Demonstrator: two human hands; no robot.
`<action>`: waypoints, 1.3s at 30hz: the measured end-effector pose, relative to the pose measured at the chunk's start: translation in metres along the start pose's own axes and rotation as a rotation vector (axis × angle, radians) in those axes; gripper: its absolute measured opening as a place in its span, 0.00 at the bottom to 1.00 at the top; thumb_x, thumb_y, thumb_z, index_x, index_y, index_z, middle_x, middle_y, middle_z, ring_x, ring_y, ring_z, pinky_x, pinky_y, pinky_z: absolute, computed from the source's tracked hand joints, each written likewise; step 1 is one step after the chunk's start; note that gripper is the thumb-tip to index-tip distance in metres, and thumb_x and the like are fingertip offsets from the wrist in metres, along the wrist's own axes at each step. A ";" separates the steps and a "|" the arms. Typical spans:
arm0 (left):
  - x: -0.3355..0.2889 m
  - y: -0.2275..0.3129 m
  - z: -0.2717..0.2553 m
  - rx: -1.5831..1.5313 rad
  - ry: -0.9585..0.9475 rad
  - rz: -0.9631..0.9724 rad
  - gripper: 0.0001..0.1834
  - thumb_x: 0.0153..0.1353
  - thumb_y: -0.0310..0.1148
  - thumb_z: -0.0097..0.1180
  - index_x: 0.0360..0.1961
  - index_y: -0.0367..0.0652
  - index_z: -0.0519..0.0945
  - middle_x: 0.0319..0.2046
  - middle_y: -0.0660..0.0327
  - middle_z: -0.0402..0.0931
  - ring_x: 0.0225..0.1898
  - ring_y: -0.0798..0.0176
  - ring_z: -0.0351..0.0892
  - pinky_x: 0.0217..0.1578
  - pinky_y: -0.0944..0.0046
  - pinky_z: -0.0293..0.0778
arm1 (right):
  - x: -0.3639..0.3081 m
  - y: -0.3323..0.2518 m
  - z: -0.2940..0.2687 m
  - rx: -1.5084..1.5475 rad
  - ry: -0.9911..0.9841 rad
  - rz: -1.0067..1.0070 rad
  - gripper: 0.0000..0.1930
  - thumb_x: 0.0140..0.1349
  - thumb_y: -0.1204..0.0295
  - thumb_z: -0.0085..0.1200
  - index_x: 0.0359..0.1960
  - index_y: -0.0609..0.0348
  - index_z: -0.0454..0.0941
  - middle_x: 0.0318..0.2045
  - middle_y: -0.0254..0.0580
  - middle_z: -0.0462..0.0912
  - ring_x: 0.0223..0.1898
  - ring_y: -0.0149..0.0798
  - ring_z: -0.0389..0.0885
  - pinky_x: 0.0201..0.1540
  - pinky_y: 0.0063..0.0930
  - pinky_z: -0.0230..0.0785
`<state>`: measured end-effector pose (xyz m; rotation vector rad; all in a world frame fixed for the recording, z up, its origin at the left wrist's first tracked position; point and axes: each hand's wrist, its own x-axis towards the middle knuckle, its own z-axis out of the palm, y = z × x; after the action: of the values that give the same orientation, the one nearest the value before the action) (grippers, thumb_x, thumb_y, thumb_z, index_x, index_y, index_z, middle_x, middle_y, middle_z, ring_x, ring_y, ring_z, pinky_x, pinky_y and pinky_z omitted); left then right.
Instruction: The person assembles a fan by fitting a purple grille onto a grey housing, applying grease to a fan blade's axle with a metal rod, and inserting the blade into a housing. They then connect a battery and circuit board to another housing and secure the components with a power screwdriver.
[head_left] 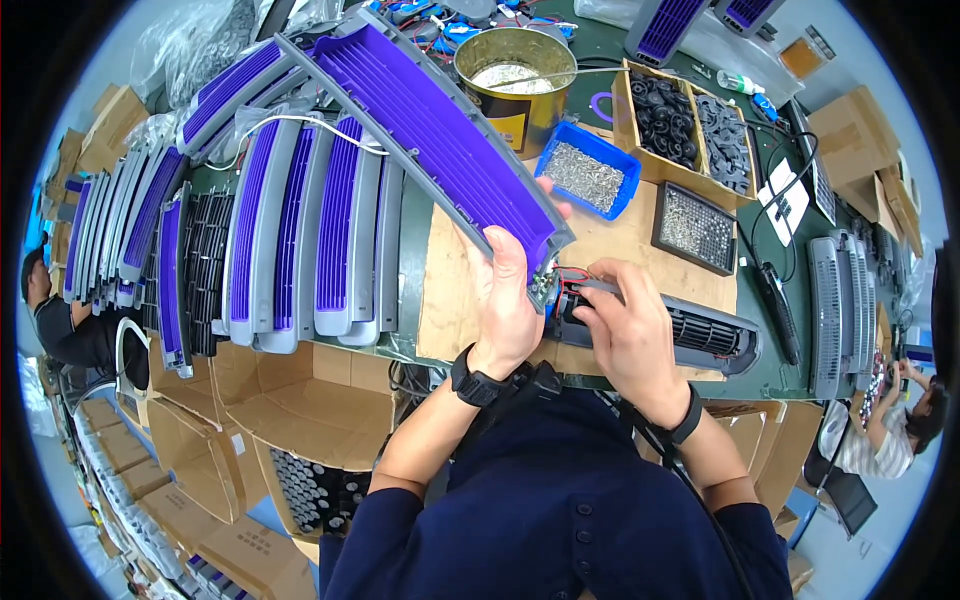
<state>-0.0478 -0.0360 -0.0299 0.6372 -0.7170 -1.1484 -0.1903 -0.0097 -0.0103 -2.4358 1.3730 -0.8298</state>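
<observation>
My left hand [505,305] is closed on the lower end of a long shell, grey outside with a purple ribbed inside [440,130], tilted up and away to the left. A small circuit board [543,290] shows at that shell's end, with thin red wires [572,272] running from it. My right hand [628,325] is bent over the left end of a grey housing [735,352] lying on the cardboard. A black slotted fan roller [700,330] sits in this housing. My right fingertips are curled by the wires; whatever they pinch is hidden.
Behind stand a blue tray of screws [590,170], a yellow tin [515,90], a box of black parts [665,120] and a black tray of small metal parts [697,228]. A black tool with a cord [778,310] lies right. Purple-grey shells [340,230] line the left; people sit both sides.
</observation>
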 end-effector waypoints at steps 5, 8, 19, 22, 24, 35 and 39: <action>0.004 -0.010 -0.003 -0.060 -0.024 0.047 0.36 0.69 0.59 0.38 0.68 0.44 0.54 0.58 0.52 0.67 0.54 0.56 0.74 0.56 0.55 0.69 | 0.013 0.004 -0.006 0.032 -0.097 -0.044 0.10 0.46 0.78 0.62 0.30 0.67 0.76 0.43 0.48 0.74 0.44 0.49 0.74 0.43 0.39 0.70; 0.004 -0.012 -0.003 -0.015 -0.024 0.062 0.37 0.69 0.59 0.37 0.68 0.44 0.54 0.58 0.52 0.67 0.54 0.56 0.73 0.56 0.55 0.69 | 0.017 -0.019 -0.021 -0.209 -0.170 -0.092 0.10 0.49 0.75 0.61 0.29 0.67 0.74 0.41 0.48 0.73 0.40 0.48 0.75 0.42 0.35 0.69; -0.002 -0.009 -0.002 -0.009 0.019 -0.019 0.41 0.68 0.67 0.27 0.66 0.44 0.60 0.57 0.52 0.70 0.52 0.56 0.75 0.52 0.57 0.71 | 0.023 -0.017 -0.022 0.188 0.073 -0.232 0.16 0.47 0.81 0.66 0.37 0.64 0.73 0.30 0.44 0.76 0.29 0.45 0.81 0.27 0.32 0.74; -0.001 -0.006 -0.006 0.036 -0.014 -0.036 0.42 0.67 0.67 0.26 0.66 0.44 0.61 0.58 0.52 0.69 0.53 0.56 0.75 0.51 0.58 0.73 | 0.024 -0.016 -0.004 0.409 0.116 -0.276 0.15 0.47 0.83 0.67 0.36 0.65 0.77 0.30 0.45 0.80 0.30 0.43 0.83 0.31 0.29 0.75; -0.001 -0.005 -0.011 -0.048 -0.081 -0.056 0.36 0.70 0.61 0.35 0.65 0.42 0.58 0.57 0.51 0.68 0.53 0.57 0.74 0.53 0.56 0.72 | 0.021 -0.026 0.005 0.928 0.158 0.229 0.11 0.49 0.82 0.66 0.34 0.64 0.80 0.30 0.44 0.82 0.30 0.40 0.84 0.32 0.27 0.76; -0.004 0.002 -0.002 -0.114 0.000 -0.136 0.36 0.69 0.62 0.34 0.64 0.42 0.61 0.57 0.52 0.69 0.52 0.58 0.75 0.51 0.58 0.73 | 0.028 -0.020 -0.004 0.261 -0.081 -0.143 0.14 0.54 0.85 0.58 0.43 0.62 0.78 0.33 0.44 0.77 0.31 0.46 0.81 0.32 0.31 0.74; -0.004 0.003 -0.006 -0.112 -0.027 -0.148 0.37 0.69 0.63 0.33 0.64 0.42 0.61 0.56 0.53 0.69 0.52 0.58 0.74 0.51 0.58 0.73 | 0.034 -0.012 -0.009 0.409 -0.170 -0.085 0.14 0.57 0.84 0.54 0.46 0.62 0.79 0.36 0.43 0.76 0.30 0.42 0.79 0.33 0.30 0.73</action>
<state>-0.0422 -0.0312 -0.0322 0.5884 -0.6321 -1.3264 -0.1731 -0.0312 0.0144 -2.1964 0.9373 -0.8079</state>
